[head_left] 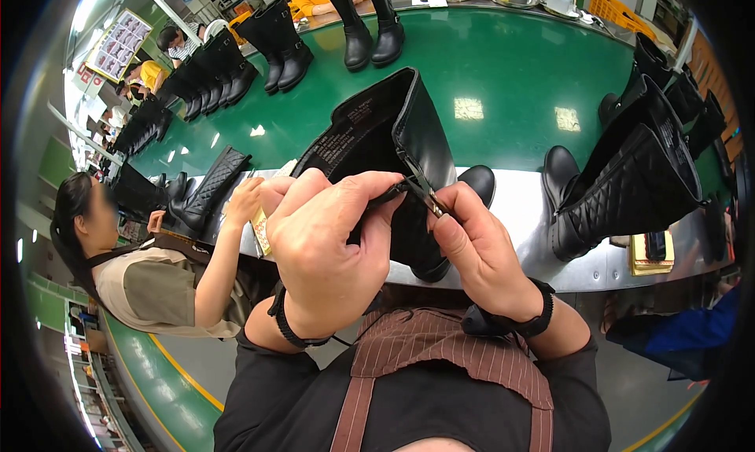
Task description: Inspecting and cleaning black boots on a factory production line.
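Note:
A tall black boot [429, 137] stands before me on the metal table edge, its shaft gaping open and printed lettering on the inner lining. My left hand [334, 228] is closed, thumb and forefinger pinching the edge of the shaft opening. In my right hand [484, 251] is a small pair of metal thread snips [425, 192], their blades against the pinched edge. Whether a thread lies between the blades is too small to tell. My left hand covers part of the boot's lower shaft. Behind the boot, a black toe [476, 186] of another shoe shows.
Right of me stands a quilted black boot [621, 177], with a yellow pad [653, 255] bearing a dark object near it. A green belt [503, 67] carries more boots [373, 31]. At left, a co-worker [157, 287] sits close beside another quilted boot [212, 189].

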The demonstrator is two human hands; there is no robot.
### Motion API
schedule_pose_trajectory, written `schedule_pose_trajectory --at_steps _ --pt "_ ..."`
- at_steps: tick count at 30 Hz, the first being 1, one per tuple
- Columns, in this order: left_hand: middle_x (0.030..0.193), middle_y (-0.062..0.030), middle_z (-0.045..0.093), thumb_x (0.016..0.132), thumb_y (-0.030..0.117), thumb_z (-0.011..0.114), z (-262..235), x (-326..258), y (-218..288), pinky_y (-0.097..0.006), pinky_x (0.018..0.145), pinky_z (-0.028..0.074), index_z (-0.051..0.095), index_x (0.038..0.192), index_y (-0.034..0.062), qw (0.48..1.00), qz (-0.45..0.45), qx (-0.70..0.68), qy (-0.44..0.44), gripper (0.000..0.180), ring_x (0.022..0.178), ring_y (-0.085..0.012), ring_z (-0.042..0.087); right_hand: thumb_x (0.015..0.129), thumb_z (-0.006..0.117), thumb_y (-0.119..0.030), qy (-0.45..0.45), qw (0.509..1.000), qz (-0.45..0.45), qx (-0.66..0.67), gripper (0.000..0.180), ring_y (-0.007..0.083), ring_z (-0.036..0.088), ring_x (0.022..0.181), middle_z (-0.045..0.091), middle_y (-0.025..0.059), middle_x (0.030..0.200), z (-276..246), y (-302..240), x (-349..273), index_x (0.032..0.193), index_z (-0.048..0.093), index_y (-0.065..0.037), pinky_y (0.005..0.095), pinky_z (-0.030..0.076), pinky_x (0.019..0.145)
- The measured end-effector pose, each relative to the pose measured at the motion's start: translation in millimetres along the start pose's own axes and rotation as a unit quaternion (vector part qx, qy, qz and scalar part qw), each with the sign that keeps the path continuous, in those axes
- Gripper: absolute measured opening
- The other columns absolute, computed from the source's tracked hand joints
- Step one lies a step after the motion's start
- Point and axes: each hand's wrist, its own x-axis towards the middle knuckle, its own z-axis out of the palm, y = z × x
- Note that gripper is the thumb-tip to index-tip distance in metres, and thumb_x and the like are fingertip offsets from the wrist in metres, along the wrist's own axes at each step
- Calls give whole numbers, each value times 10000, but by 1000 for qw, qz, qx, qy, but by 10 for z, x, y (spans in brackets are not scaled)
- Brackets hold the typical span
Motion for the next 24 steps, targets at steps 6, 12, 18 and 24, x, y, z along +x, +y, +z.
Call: schedule_pose_trajectory --at_steps 6,12,18,24 --pt "634 37 619 643 -15 777 -2 9 -15 -304 651 314 723 833 108 1000 -1 -12 3 233 554 -139 477 1014 558 -302 24 999 -22 -15 291 213 543 727 581 99 842 44 29 54 1071 530 -18 324 456 683" --pt "632 32 612 665 -1 782 -5 23 -45 -307 645 308 716 856 104 1000 1 -25 -10 228 554 -147 471 962 634 -257 117 978 -126 -115 273 241 549 717 592 94 864 132 83 149 1065 553 -18 338 457 661" --pt "640 26 609 682 14 782 -7 29 -103 -312 651 306 711 882 103 999 2 -32 -25 230 555 -160 465 936 668 -215 133 967 -171 -132 243 226 539 707 583 88 851 150 143 228 1044 570 -21 337 450 646" --pt "692 5 608 682 29 824 -34 33 -65 -298 678 357 727 887 80 998 -18 -35 -51 232 650 -173 472 965 637 -187 126 971 -167 -113 207 172 509 709 562 62 847 110 210 219 1050 570 -10 287 427 649"
